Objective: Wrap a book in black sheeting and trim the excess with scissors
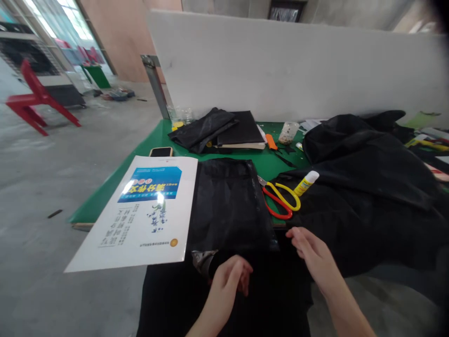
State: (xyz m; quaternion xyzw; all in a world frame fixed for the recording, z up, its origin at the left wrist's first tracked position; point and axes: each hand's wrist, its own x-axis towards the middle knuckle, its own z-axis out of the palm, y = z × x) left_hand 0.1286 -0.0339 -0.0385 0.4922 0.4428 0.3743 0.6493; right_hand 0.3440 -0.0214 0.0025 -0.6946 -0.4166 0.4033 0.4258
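Observation:
My left hand (231, 278) is over my dark lap, below the table's front edge. Its fingers are curled, and whatever may be in them is hidden. Just beyond it lies a flat black cloth piece (228, 206), partly under a white printed book (164, 243) with a blue panel. To the right, my right hand (310, 248) has its fingers drawn together beside a large black cloth (351, 210). I cannot make out anything between those fingertips. Above that hand are scissors (282, 199) with red and yellow handles and a yellow glue stick (306, 183) with a white cap.
The white book overhangs the green table's (105, 196) left edge. Behind it are a phone (161, 152), folded black cloth (205, 128) on a black book (240, 128), an orange object (271, 142) and a clear cup (289, 133). A white panel (298, 70) borders the back.

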